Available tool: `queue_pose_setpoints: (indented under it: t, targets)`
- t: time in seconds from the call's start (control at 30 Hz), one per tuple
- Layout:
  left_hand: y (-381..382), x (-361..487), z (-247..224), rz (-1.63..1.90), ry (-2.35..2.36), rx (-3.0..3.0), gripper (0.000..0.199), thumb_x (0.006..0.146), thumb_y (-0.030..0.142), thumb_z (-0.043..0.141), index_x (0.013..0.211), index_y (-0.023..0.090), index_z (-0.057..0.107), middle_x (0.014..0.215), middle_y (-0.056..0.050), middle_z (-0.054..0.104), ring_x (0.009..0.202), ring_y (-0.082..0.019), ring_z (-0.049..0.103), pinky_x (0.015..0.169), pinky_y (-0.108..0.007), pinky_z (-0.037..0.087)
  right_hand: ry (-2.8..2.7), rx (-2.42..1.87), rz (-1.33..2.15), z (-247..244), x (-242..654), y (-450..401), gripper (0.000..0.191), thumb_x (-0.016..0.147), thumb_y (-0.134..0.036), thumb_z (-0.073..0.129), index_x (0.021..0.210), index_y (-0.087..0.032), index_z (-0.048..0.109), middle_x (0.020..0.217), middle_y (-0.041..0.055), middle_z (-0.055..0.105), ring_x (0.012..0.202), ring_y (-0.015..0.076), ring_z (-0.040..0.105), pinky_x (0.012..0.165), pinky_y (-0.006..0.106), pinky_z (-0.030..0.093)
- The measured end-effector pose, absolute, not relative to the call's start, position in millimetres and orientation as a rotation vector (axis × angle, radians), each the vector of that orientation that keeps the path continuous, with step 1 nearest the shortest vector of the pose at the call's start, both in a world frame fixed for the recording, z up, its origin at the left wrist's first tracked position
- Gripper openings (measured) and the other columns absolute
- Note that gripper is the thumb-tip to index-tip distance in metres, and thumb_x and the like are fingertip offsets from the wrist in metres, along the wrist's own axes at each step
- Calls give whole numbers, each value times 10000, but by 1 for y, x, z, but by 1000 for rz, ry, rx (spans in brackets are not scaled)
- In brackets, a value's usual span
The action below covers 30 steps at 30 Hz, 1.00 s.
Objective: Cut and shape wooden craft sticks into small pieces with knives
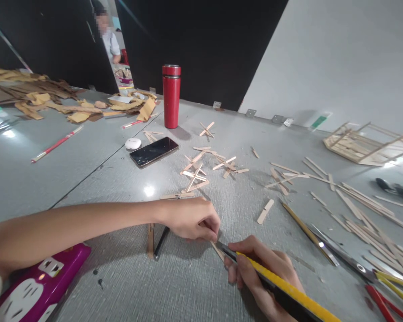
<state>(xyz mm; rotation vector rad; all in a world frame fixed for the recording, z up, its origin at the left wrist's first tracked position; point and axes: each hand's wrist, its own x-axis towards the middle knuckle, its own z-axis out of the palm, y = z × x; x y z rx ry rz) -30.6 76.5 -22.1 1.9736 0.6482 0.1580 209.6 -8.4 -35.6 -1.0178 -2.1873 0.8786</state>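
Observation:
My left hand (196,220) is closed, its fingertips pinching one end of a thin wooden stick (218,251) low over the table. In my right hand (267,273) is a yellow and black utility knife (282,290), gripped along its handle. Its blade end lies against the stick, close to my left fingertips. The fingers of my right hand also come near the stick's lower end; whether they touch it I cannot tell. Beneath my left wrist, a wooden strip (151,241) and a dark rod (161,243) lie on the table, partly covered.
Loose wooden sticks (195,176) lie ahead, with more (372,219) at right. Scissors (359,267) and a brush-like tool (305,228) sit right of my right hand. A phone (154,152), red flask (171,97) and purple case (47,281) are leftward. A person (110,42) is behind.

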Motion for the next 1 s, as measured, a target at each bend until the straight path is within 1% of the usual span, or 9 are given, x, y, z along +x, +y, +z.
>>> queue_pose_setpoints:
  t: [0.1, 0.2, 0.27, 0.47, 0.57, 0.7, 0.87, 0.93, 1.0]
  targets:
    - [76, -31, -23, 170, 648, 1980, 242, 935, 207, 641, 695, 188, 620, 510, 56, 578, 494, -96, 562, 565, -211, 410, -2219, -1021, 883, -37, 211, -8, 82, 1082, -248, 463, 1055, -289, 528, 641, -95, 637, 483, 88, 559, 487, 178, 446]
    - [76, -31, -23, 183, 649, 1986, 233, 935, 205, 653, 704, 188, 628, 519, 53, 584, 506, -100, 571, 563, -210, 409, -2318, -999, 811, -38, 212, -9, 81, 1067, -210, 454, 1057, -275, 499, 633, -102, 511, 454, 91, 422, 429, 201, 357]
    - [76, -31, -22, 185, 652, 1977, 228, 934, 198, 658, 708, 187, 629, 531, 53, 589, 505, -98, 574, 555, -207, 408, -2353, -995, 779, -40, 211, -9, 93, 1063, -187, 443, 1064, -271, 483, 644, -106, 443, 462, 93, 367, 428, 213, 318]
    - [75, -30, -19, 162, 659, 1917, 239, 939, 173, 644, 702, 180, 618, 550, 62, 590, 457, -85, 569, 495, -198, 397, -2386, -973, 759, -39, 208, -11, 67, 1063, -191, 451, 1082, -253, 467, 687, -96, 392, 474, 92, 338, 441, 242, 274]
    - [74, -30, -18, 166, 676, 1918, 239, 933, 159, 651, 697, 178, 619, 536, 65, 580, 450, -83, 564, 495, -199, 392, -2397, -946, 746, -38, 205, -10, 101, 1069, -171, 411, 1062, -246, 478, 686, -96, 352, 473, 94, 315, 437, 246, 265]
    - [74, -29, -18, 158, 682, 1908, 241, 935, 155, 656, 698, 179, 619, 525, 68, 578, 447, -83, 571, 503, -197, 405, -2375, -942, 731, -41, 207, -7, 78, 1058, -183, 443, 1043, -247, 484, 663, -98, 414, 452, 88, 354, 431, 232, 307]
    - [74, -30, -19, 158, 669, 1913, 266, 948, 193, 661, 686, 180, 614, 549, 60, 603, 452, -82, 581, 511, -197, 419, -2289, -958, 700, -42, 211, -8, 104, 1062, -168, 405, 1064, -258, 456, 647, -75, 582, 446, 99, 515, 448, 208, 416]
    - [75, -30, -20, 164, 664, 1923, 272, 948, 201, 667, 681, 181, 613, 554, 57, 611, 461, -84, 585, 515, -198, 415, -2288, -956, 707, -40, 211, -9, 95, 1062, -178, 413, 1054, -262, 457, 639, -80, 591, 438, 97, 526, 450, 203, 432]
    - [75, -30, -21, 172, 661, 1933, 272, 943, 198, 671, 677, 183, 613, 549, 56, 613, 467, -87, 588, 515, -200, 409, -2299, -956, 718, -39, 210, -9, 91, 1059, -190, 427, 1029, -263, 472, 630, -89, 568, 429, 93, 502, 441, 200, 423]
